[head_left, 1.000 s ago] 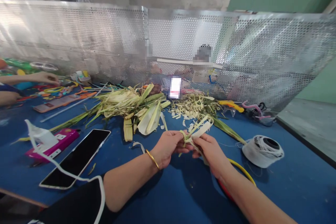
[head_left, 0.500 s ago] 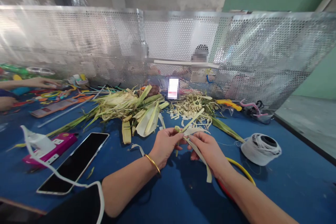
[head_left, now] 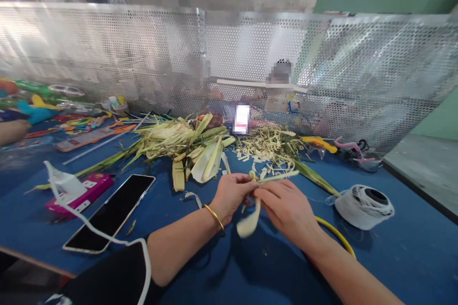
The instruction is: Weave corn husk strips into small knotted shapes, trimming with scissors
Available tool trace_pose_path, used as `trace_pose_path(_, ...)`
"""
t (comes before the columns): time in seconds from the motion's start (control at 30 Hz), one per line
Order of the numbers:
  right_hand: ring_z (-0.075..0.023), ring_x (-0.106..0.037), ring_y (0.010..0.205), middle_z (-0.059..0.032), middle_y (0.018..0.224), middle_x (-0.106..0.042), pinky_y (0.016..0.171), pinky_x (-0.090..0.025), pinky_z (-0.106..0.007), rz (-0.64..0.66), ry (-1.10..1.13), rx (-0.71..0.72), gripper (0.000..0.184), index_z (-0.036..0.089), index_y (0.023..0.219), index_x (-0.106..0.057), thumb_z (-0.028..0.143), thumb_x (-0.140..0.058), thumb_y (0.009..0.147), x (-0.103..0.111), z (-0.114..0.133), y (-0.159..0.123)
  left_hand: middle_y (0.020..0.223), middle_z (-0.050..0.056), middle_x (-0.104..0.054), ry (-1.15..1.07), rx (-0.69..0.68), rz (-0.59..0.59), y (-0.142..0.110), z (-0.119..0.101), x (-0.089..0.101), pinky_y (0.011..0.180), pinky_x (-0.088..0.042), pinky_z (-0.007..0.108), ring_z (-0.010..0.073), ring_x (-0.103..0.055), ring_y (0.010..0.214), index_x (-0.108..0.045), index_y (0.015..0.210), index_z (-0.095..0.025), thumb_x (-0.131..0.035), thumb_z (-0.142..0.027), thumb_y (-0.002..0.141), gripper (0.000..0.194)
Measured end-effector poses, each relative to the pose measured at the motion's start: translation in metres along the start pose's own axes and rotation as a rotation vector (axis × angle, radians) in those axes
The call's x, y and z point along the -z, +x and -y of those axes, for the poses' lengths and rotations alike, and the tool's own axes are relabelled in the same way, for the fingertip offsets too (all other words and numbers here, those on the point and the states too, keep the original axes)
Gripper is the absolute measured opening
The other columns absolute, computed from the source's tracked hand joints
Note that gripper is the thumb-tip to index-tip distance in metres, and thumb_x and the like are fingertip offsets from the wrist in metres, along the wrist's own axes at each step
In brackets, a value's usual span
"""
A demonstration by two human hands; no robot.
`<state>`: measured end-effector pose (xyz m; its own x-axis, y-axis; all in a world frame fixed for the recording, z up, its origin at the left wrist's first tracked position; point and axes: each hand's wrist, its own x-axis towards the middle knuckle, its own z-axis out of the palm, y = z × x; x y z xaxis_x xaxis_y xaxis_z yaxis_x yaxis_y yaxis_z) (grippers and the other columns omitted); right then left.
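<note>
My left hand (head_left: 232, 196), with a gold bangle at the wrist, pinches a small pale green bundle of husk strips (head_left: 281, 177). One narrow end points right, over my right hand. A small loop shows just above the left fingertips. My right hand (head_left: 284, 204) meets the left at the bundle, its fingers closed on a wide whitish husk strip (head_left: 248, 226). That strip hangs below the hands, its end blurred. The right fingertips are partly hidden. Beyond the hands lies a heap of corn-like husks (head_left: 211, 159), with a pile of shredded scraps (head_left: 270, 145) to its right.
A spool of white thread (head_left: 364, 207) stands at right, near a yellow cable (head_left: 336, 231). Left are a black-screened phone (head_left: 110, 212) and a magenta power strip (head_left: 86, 193) with a white charger and cord. A perforated metal screen (head_left: 143, 57) runs behind. Another person's hand (head_left: 14, 132) is far left.
The wide strip, which lay over my right hand, now hangs down between my hands. My right hand has turned inward, knuckles up. The other person's hand has drawn back left.
</note>
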<state>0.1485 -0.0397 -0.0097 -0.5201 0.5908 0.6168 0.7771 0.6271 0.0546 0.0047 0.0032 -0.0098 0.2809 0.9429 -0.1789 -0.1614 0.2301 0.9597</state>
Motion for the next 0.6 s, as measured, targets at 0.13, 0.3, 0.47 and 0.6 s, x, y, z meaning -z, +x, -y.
trace_pose_path(0.13, -0.0206, -0.061, 0.086, -0.0074, 0.089, -0.067, 0.076, -0.042, -0.031, -0.138, 0.082, -0.264, 0.020, 0.020, 0.086, -0.062, 0.022, -0.043, 0.091, 0.001, -0.005, -0.001, 0.063, 0.001, -0.063, 0.072, 0.008, 0.113, -0.005, 0.000, -0.001, 0.042, -0.039, 0.018, 0.0100, -0.059, 0.054, -0.067, 0.066, -0.012, -0.067, -0.020, 0.069, 0.008)
trace_pose_path(0.3, -0.0154, -0.050, 0.052, -0.0005, 0.059, -0.057, 0.051, -0.032, -0.025, -0.003, 0.143, -0.632, 0.025, 0.022, 0.069, -0.050, 0.036, -0.045, 0.088, -0.005, -0.010, -0.003, 0.068, 0.003, -0.066, 0.101, 0.031, 0.225, -0.009, -0.003, -0.001, 0.047, -0.043, 0.019, 0.0111, -0.062, 0.059, -0.067, 0.070, -0.013, -0.068, -0.033, 0.072, 0.020)
trace_pose_path(0.47, -0.0129, -0.039, 0.047, 0.0040, 0.049, -0.046, 0.048, -0.027, -0.023, 0.065, 0.209, -0.742, 0.026, 0.022, 0.062, -0.043, 0.034, -0.047, 0.084, -0.010, -0.009, -0.003, 0.067, 0.002, -0.065, 0.159, 0.055, 0.239, -0.010, -0.002, -0.003, 0.048, -0.043, 0.019, 0.0094, -0.060, 0.056, -0.067, 0.071, -0.013, -0.071, -0.024, 0.068, 0.013)
trace_pose_path(0.6, -0.0150, -0.048, 0.055, 0.0005, 0.062, -0.057, 0.052, -0.033, -0.025, 0.000, 0.212, -0.701, 0.024, 0.022, 0.071, -0.052, 0.037, -0.045, 0.088, -0.004, -0.010, -0.001, 0.063, 0.002, -0.064, 0.127, 0.069, 0.169, -0.008, -0.002, -0.003, 0.044, -0.039, 0.018, 0.0083, -0.057, 0.051, -0.065, 0.067, -0.012, -0.070, -0.020, 0.068, 0.009)
